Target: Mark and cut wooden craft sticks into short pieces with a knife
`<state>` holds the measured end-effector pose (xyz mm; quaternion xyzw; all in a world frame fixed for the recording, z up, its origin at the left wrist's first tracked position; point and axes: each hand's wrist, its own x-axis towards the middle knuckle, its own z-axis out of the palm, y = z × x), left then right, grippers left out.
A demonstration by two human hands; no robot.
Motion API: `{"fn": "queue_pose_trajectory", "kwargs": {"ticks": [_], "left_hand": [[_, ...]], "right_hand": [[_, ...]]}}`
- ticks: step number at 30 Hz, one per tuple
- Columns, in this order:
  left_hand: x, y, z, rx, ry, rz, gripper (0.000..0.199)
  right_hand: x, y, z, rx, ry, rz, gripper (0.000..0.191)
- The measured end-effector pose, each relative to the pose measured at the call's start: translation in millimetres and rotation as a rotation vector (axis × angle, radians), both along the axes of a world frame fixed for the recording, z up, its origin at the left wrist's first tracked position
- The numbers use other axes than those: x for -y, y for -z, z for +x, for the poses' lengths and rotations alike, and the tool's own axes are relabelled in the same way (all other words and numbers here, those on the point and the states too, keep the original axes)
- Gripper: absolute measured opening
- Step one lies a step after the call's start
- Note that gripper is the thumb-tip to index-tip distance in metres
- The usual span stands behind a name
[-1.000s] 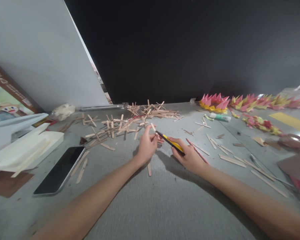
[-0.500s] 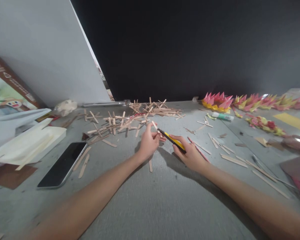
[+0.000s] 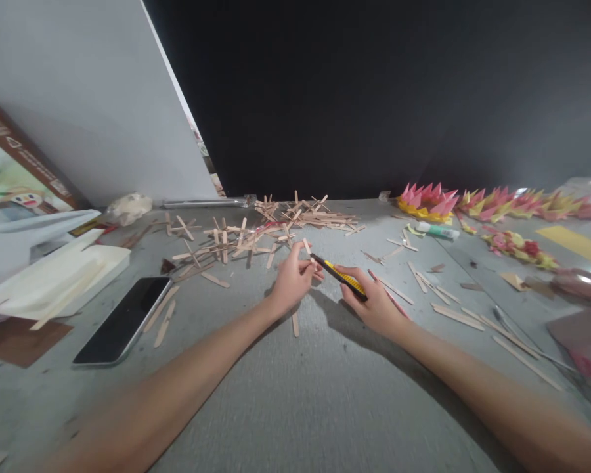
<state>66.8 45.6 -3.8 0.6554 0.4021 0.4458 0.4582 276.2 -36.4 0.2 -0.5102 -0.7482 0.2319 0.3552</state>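
Observation:
My left hand (image 3: 294, 278) pinches a small wooden stick (image 3: 306, 247) above the middle of the grey table. Closed round a yellow and black utility knife (image 3: 345, 280) is my right hand (image 3: 373, 299). The knife's front end meets the stick at my left fingertips; the blade itself is too small to make out. Behind my hands lies a loose pile of wooden sticks (image 3: 320, 218), some crossed over each other. One more stick (image 3: 295, 324) lies below my left wrist.
A phone (image 3: 123, 320) and a white tray (image 3: 98, 266) are on the left. To the right are a glue stick (image 3: 438, 230), scattered sticks (image 3: 458, 316) and pink and yellow paper flowers (image 3: 427, 201). A black panel (image 3: 374, 98) stands behind.
The stick in my left fingers has tilted slightly more upright. Both hands stay almost in place, and the knife keeps its position against the stick.

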Motion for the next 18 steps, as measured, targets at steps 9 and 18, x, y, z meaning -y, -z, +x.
{"fn": "queue_pose_trajectory", "kwargs": {"ticks": [9, 18], "left_hand": [[1.3, -5.0, 0.1, -0.014, 0.017, 0.007, 0.045], [-1.4, -3.9, -3.5, -0.108, 0.022, 0.009, 0.037]], "right_hand": [[0.3, 2.0, 0.5, 0.074, 0.029, 0.06, 0.044], [-0.7, -5.0, -0.2, -0.042, -0.018, -0.008, 0.04]]}}
